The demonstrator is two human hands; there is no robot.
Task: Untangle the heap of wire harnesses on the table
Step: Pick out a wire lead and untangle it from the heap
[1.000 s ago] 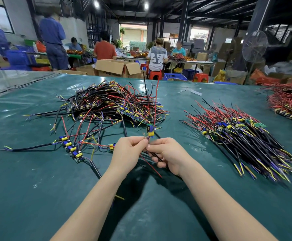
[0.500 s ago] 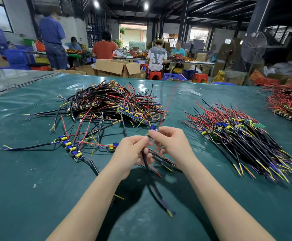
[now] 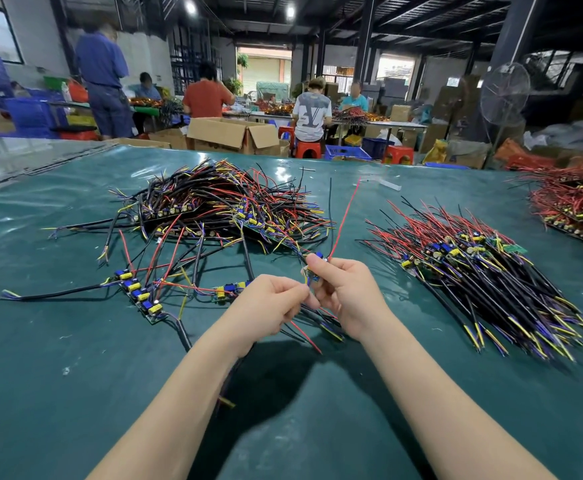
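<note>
**Separating One Harness From the Heap**

**Step in hand.** One harness (image 3: pixel 312 276) is held up above the counter (image 3: pixel 75 375) at the centre of the view. The right hand (image 3: pixel 347 292) pinches its small board between thumb and forefinger. The left hand (image 3: pixel 269 306), fingers curled, grips leads at the board's lower end. A red lead (image 3: pixel 343 220) and a black lead (image 3: pixel 330 209) rise from the board toward 12 o'clock. Further leads trail below the hands toward 6 o'clock; whether these are clear of other wires cannot be told.

**Heap.** The tangled heap (image 3: pixel 220 209) lies at 11 o'clock from the hands, near but apart from them. Judged from its bulk, most of the task remains.

**Next move.** It likely calls for drawing the trailing leads straight, then laying the harness on the sorted pile (image 3: pixel 484 271) at 2 o'clock, wires parallel.

**Obstructions.** A strip of boards (image 3: pixel 141 296) lies at 9 o'clock, and a loose board (image 3: pixel 229 291) lies just beside the left hand. Both have leads running toward the heap, and these could snag. A separate red-wired pile (image 3: pixel 574 202) sits well apart at 2 o'clock, toward the counter's far edge.
</note>
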